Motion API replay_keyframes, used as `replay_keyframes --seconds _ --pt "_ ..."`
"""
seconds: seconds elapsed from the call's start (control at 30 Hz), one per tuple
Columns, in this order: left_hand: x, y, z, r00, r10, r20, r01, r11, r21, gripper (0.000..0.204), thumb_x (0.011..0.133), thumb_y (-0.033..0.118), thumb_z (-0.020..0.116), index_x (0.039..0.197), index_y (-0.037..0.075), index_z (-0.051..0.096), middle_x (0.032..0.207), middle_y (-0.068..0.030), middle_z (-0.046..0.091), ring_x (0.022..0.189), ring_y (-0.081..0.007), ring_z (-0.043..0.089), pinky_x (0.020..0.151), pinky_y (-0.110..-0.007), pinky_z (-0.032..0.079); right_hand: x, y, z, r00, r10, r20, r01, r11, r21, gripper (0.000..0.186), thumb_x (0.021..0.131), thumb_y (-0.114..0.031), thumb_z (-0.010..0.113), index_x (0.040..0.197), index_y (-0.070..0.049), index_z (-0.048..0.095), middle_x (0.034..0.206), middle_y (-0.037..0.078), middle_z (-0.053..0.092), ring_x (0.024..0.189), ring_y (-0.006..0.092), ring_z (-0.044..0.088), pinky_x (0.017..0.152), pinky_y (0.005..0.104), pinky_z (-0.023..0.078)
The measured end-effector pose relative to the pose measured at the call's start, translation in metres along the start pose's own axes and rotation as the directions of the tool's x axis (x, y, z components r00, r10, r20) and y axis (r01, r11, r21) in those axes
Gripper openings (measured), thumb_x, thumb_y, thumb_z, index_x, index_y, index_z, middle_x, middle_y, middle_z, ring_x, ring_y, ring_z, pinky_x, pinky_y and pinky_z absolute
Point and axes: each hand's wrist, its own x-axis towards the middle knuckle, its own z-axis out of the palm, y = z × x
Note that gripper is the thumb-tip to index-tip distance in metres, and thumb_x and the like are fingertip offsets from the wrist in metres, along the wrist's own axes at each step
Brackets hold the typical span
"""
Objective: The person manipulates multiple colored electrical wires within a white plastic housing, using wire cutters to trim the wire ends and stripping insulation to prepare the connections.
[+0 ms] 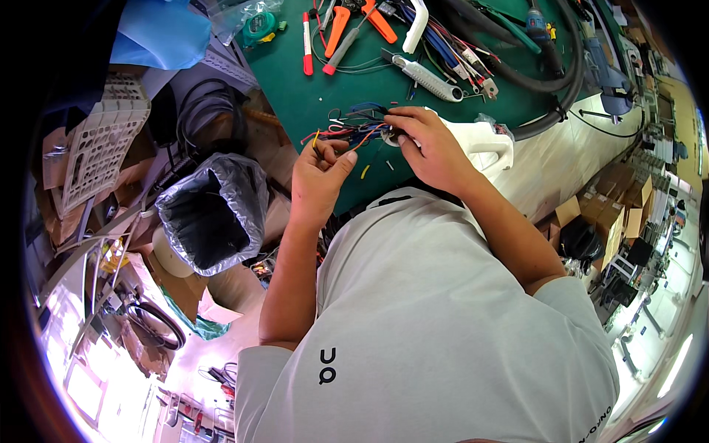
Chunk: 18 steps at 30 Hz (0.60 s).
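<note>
My left hand [319, 177] pinches a thin orange wire [367, 138] between thumb and fingers, at the near edge of the green bench. The wire runs right into a bundle of thin red, blue and black wires [356, 133] that comes out of a white plastic housing [484, 142]. This housing has a looped handle and a thick black cable [543, 127] at its right end. Over the wires at the housing's left end lies my right hand [432, 148], its fingers closed around them; the exact grip is partly hidden. Small yellow and white tube bits [365, 172] lie just below.
On the green bench [295, 96] lie a grey utility knife [427, 77], a red marker [307, 44], a screwdriver [343, 50], orange-handled pliers [337, 28], a tape measure [258, 27] and a cable pile [450, 52]. A lined bin [210, 214] stands left, beside a white crate [111, 140].
</note>
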Motion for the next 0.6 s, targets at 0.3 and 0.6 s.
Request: replay_keyframes --seconds 0.3,0.6 --pt "-0.01 0.009 0.003 0.997 -0.06 -0.045 0.061 0.998 0.029 0.029 0.092 0.003 0.053 0.118 -0.008 0.047 0.106 -0.0175 0.063 0.091 -0.0168 0.065 0.078 -0.026 0.052 -0.001 0.002 0.004 0.999 0.035 -0.012 -0.035 0.999 -0.022 0.03 0.086 -0.004 0.055 0.115 -0.001 0.061 0.121 0.016 0.057 0.114 0.0322 0.052 0.095 0.037 0.045" --pt "-0.013 0.012 0.006 0.984 -0.099 -0.146 0.105 0.994 0.033 0.021 0.096 0.01 0.054 0.107 -0.007 0.053 0.094 -0.0168 0.068 0.08 -0.0173 0.067 0.075 -0.028 0.054 -0.005 -0.001 0.005 0.999 0.045 -0.029 -0.045 0.999 0.005 0.029 0.084 -0.004 0.056 0.113 -0.001 0.062 0.119 0.016 0.057 0.112 0.0328 0.053 0.096 0.0376 0.044"
